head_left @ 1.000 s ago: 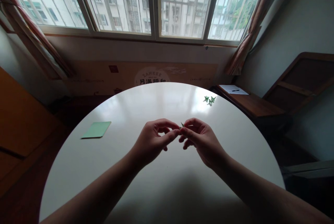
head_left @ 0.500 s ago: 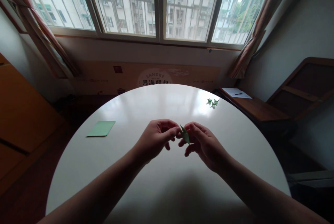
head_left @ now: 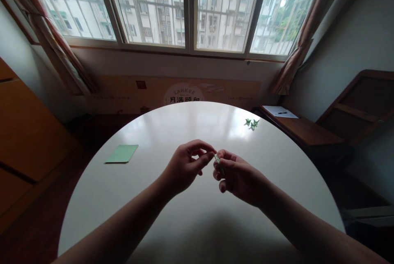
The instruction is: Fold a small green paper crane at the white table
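Note:
Above the middle of the white round table [head_left: 172, 214], a small folded piece of green paper [head_left: 220, 167] is held between my two hands. My right hand [head_left: 238, 173] pinches it between thumb and fingers, which hide much of it. The thumb and index finger of my left hand [head_left: 191, 163] close on its upper tip. A stack of green paper squares [head_left: 122, 154] lies on the table to the left. Several small folded green paper figures [head_left: 252, 123] sit together at the far right of the tabletop.
Beyond the table's right edge stands a brown wooden surface [head_left: 303, 130] with a white paper [head_left: 278, 111] and a pen on it. A barred window [head_left: 221, 9] with curtains fills the back. An orange-brown cabinet [head_left: 27, 132] stands at the left.
The folded green paper has turned and now shows narrower, edge-on. My right hand has closed further around it, and my left fingertips have come together at its upper tip.

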Available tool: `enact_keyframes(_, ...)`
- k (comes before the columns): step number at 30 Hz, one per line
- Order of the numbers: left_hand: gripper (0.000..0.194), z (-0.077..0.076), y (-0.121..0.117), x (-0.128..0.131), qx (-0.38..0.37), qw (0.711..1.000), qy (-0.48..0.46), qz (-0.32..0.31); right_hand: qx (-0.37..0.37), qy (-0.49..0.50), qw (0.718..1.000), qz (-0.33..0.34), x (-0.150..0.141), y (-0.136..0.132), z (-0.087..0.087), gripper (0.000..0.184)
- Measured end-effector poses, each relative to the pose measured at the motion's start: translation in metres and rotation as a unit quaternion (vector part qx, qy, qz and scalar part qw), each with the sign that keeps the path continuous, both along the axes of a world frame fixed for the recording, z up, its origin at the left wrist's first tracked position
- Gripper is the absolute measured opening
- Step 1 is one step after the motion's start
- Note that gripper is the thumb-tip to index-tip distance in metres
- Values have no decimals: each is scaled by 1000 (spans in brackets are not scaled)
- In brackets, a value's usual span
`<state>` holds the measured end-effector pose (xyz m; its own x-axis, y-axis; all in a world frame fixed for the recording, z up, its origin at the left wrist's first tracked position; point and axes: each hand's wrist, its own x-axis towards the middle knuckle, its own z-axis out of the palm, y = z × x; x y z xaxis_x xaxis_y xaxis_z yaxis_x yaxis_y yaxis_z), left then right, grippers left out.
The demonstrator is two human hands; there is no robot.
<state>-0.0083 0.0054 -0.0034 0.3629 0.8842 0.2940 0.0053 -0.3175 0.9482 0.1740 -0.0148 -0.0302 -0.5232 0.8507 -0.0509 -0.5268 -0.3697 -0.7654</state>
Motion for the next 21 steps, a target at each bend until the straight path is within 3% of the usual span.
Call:
enact_keyframes(4, 13, 3, 1, -5, 39, 998, 19, 39, 64, -69, 990, -101, -1, 1, 0, 28)
enact_keyframes(8, 10, 9, 0, -12, 158, 984, 57, 54, 140, -128, 965, -183, 0, 1, 2, 29)
enact_keyframes(12, 14, 12, 1, -17, 236, 965, 106, 35, 170, -144, 956, -192, 0, -2, 5, 28)
enact_keyframes(21, 8, 18, -2, -18, 264, 954, 141, 3, 190, -161, 951, -183, 1, -5, 6, 28)
